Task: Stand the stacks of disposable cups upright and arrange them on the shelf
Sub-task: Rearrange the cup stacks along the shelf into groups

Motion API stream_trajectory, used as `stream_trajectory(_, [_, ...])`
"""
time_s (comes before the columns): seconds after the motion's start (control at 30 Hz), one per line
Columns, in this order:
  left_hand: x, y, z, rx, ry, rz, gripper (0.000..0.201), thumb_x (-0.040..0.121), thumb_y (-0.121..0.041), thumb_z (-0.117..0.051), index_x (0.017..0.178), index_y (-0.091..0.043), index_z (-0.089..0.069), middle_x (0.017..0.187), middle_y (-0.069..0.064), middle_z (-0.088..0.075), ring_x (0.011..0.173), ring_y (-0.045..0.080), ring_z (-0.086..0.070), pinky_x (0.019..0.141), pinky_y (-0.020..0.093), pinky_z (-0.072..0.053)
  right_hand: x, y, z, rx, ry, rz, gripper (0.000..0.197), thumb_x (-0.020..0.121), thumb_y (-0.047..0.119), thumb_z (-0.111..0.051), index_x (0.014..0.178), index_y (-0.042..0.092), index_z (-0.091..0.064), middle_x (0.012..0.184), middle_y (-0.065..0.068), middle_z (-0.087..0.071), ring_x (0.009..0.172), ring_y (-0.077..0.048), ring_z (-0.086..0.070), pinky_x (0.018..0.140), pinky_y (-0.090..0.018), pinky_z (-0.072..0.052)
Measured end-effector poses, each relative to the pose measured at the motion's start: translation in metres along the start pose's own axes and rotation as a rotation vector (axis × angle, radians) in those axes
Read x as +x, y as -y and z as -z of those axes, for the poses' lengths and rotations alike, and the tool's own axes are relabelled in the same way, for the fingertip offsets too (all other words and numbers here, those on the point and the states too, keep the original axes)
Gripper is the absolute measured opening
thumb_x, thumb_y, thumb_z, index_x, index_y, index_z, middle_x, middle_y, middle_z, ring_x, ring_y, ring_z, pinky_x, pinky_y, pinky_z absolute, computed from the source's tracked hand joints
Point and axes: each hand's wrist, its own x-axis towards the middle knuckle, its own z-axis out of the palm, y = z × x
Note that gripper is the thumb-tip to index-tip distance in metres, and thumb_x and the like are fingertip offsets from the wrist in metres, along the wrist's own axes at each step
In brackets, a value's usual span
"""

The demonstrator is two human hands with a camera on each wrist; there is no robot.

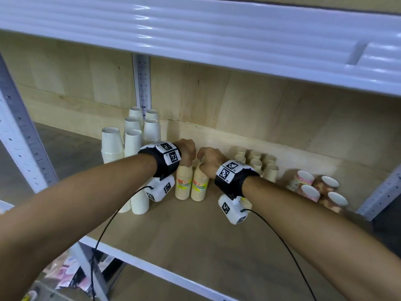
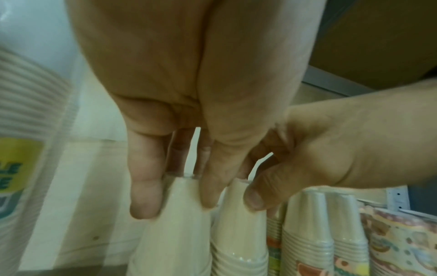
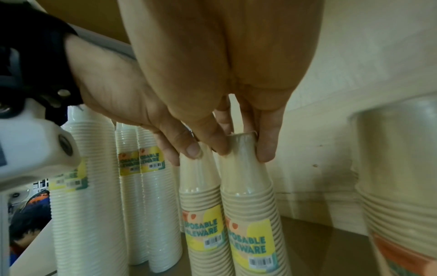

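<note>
From the head view, my left hand [image 1: 187,152] and right hand [image 1: 209,160] sit side by side, each over the top of one tan cup stack: the left tan stack [image 1: 184,183] and the right tan stack [image 1: 200,184] stand upright and touching near the middle of the shelf [image 1: 195,235]. White stacks [image 1: 132,146] stand to the left, more tan stacks [image 1: 258,162] to the right, and patterned stacks [image 1: 319,187] beyond those.

In the left wrist view, my left fingers [image 2: 145,186] curl down around the narrow top of the left tan stack, gripping it; the right hand's thumb presses the neighbouring top.

In the right wrist view, my right fingers [image 3: 266,145] and thumb pinch the top of the right tan stack, labels facing out.

To do this well, I think I should keep both grips low on the top cup, slide the bases flat rather than tip them, and close the pair against the neighbours before letting go.
</note>
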Motion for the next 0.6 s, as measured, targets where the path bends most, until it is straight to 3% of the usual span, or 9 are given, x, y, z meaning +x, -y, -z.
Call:
stream_trajectory(0.07, [-0.01,-0.01,0.002,0.008,0.035,-0.038,0.041,0.09,-0.002,-0.063,0.062,-0.019,-0.039,0.069,-0.003,-0.037,0.052,0.004,-0.042,0.041,0.008,-0.034,-0.013,-0.003,0.005,0.006,-0.006,-0.013,0.035,0.087,0.003,-0.058,0.122,0.011,-0.06,0.125,-0.011,-0.061,0.112,-0.029,-0.059,0.083,-0.027,-0.047])
stream_trajectory(0.17, [-0.028,-0.027,0.004,0.081,0.033,-0.092,0.03,0.087,-0.008,-0.07,0.07,-0.024,-0.051,0.078,-0.005,-0.05,0.069,0.005,-0.054,0.062,0.014,-0.045,-0.032,-0.009,0.013,0.025,-0.005,-0.049,0.032,0.087,0.005,-0.059,0.119,0.012,-0.062,0.122,-0.009,-0.062,0.109,-0.027,-0.06,0.074,-0.024,-0.042])
stream_trajectory(0.23, [-0.037,-0.042,0.006,0.09,0.111,-0.105,0.007,0.086,-0.005,-0.07,0.089,-0.01,-0.066,0.077,-0.002,-0.054,0.06,0.008,-0.051,0.048,0.01,-0.043,-0.045,-0.014,0.019,0.024,0.008,-0.065,0.031,0.086,0.006,-0.06,0.117,0.012,-0.064,0.118,-0.009,-0.064,0.106,-0.027,-0.062,0.07,-0.023,-0.04])
stream_trajectory(0.27, [-0.038,-0.05,0.006,0.095,0.146,-0.118,0.017,0.085,-0.004,-0.07,0.102,-0.001,-0.069,0.08,0.002,-0.058,0.055,0.007,-0.048,0.042,0.011,-0.041,-0.052,-0.017,0.022,0.022,0.017,-0.072,0.031,0.086,0.006,-0.06,0.115,0.011,-0.065,0.116,-0.008,-0.064,0.105,-0.026,-0.063,0.069,-0.023,-0.039])
stream_trajectory(0.33, [-0.044,-0.068,0.005,0.127,0.181,-0.138,0.033,0.085,-0.007,-0.072,0.117,0.001,-0.067,0.099,0.01,-0.065,0.056,0.007,-0.049,0.048,0.016,-0.045,-0.064,-0.024,0.03,0.018,0.032,-0.087,0.03,0.085,0.008,-0.062,0.114,0.011,-0.067,0.115,-0.007,-0.065,0.105,-0.025,-0.063,0.069,-0.023,-0.041])
stream_trajectory(0.43, [-0.056,-0.093,0.002,0.161,0.169,-0.168,0.036,0.086,-0.011,-0.072,0.121,-0.003,-0.067,0.111,0.009,-0.065,0.059,0.006,-0.05,0.056,0.018,-0.047,-0.082,-0.036,0.041,-0.002,0.059,-0.124,0.03,0.086,0.009,-0.062,0.116,0.009,-0.067,0.115,-0.007,-0.065,0.104,-0.024,-0.063,0.076,-0.027,-0.051])
stream_trajectory(0.5, [-0.059,-0.108,-0.001,0.16,0.159,-0.198,0.035,0.086,-0.012,-0.072,0.12,-0.005,-0.068,0.11,0.009,-0.067,0.057,0.006,-0.051,0.056,0.019,-0.047,-0.092,-0.046,0.047,-0.021,0.066,-0.149,0.029,0.086,0.01,-0.062,0.114,0.008,-0.067,0.114,-0.01,-0.066,0.103,-0.025,-0.064,0.084,-0.032,-0.055])
stream_trajectory(0.6, [-0.06,-0.127,-0.007,0.126,0.143,-0.235,0.034,0.084,-0.011,-0.073,0.117,-0.006,-0.069,0.108,0.01,-0.068,0.056,0.008,-0.054,0.064,0.027,-0.054,-0.109,-0.062,0.054,-0.035,0.071,-0.192,0.026,0.086,0.013,-0.061,0.111,0.007,-0.068,0.11,-0.011,-0.067,0.101,-0.026,-0.065,0.083,-0.034,-0.055])
